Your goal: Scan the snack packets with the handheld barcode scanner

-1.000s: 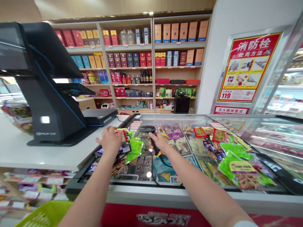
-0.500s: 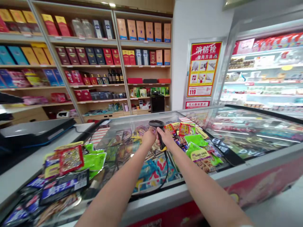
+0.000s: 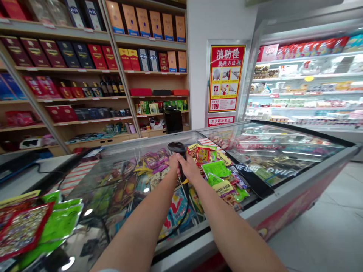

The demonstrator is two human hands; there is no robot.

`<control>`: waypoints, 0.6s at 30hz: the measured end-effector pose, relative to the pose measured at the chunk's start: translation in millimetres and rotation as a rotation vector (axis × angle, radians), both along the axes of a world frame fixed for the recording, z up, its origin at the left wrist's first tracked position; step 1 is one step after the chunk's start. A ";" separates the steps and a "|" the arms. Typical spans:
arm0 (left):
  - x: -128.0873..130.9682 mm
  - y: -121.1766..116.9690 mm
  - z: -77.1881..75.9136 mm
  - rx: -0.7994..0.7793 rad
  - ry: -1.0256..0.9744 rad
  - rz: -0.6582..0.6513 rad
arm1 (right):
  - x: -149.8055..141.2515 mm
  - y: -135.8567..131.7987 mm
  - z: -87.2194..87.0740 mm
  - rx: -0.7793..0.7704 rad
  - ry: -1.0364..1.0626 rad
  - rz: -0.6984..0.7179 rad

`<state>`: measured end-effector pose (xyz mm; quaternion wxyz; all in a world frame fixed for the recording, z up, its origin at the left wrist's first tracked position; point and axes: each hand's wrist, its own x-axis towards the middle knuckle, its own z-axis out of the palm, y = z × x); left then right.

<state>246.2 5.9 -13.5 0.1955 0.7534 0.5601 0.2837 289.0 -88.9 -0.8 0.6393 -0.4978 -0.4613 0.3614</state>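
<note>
**A:** Scanning left to right. Near left?

**B:** A red-edged snack packet (image 3: 22,230) lies over green snack packets (image 3: 58,223) at the corner of the frame, well apart from both hands.

**A:** Left hand?

**B:** The left hand (image 3: 172,163) is at centre, above the glass lid of the chest freezer (image 3: 283,206). Its fingers (image 3: 173,158) touch the barcode scanner (image 3: 177,147) just below the head. Fingers are curled, but whether they grip cannot be told.

**A:** Right hand?

**B:** The right hand (image 3: 189,170) is closed around the scanner's black handle, with the head pointing far. A black cable (image 3: 185,211) runs from the scanner toward the near side, over the glass.

**A:** Right of the hands?

**B:** A red-and-yellow snack packet (image 3: 203,155), a lime-green packet (image 3: 215,169) and a yellow-labelled packet (image 3: 224,189) lie clustered just beside the right hand.

**A:** Far side?

**B:** Left to right: wooden shelves (image 3: 147,43) of boxes and bottles, a red fire-hydrant instruction poster (image 3: 226,78), and a lit refrigerated display case (image 3: 303,88).
</note>
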 end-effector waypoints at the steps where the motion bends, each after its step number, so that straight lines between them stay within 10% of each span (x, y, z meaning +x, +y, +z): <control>1: -0.4 -0.7 0.4 -0.015 0.012 0.004 | 0.3 -0.9 0.2 -0.002 -0.008 -0.006; 18: -106.7 26.4 -18.1 0.113 -0.594 0.255 | -6.0 -16.8 7.3 -0.128 0.020 0.139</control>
